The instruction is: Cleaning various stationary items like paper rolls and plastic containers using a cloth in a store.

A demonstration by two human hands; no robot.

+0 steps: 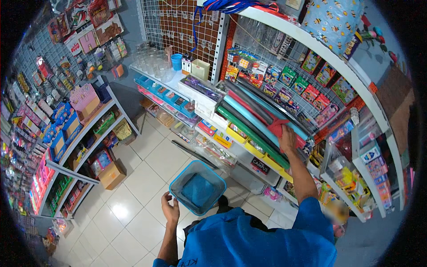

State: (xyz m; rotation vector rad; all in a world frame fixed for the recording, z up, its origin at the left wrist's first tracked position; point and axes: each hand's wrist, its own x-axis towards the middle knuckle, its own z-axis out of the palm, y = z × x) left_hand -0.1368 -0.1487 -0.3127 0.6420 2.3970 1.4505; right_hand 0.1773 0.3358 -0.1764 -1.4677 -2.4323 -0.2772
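Note:
My right hand grips a red cloth and rests it on a row of long rolls lying side by side on the shelf. Among those rolls are a green one, a light blue one and a grey one. Beside the left rim of a blue square-topped bin is my left hand, fingers apart and holding nothing. Whether it touches the rim I cannot tell. The bin stands in front of me, close to my dark shoe.
A long dark roll slants between the bin and the lower shelves. Yellow trays line the shelf edge under the rolls. Drinking glasses stand farther back. Across the tiled floor, a cardboard box sits by the left display rack.

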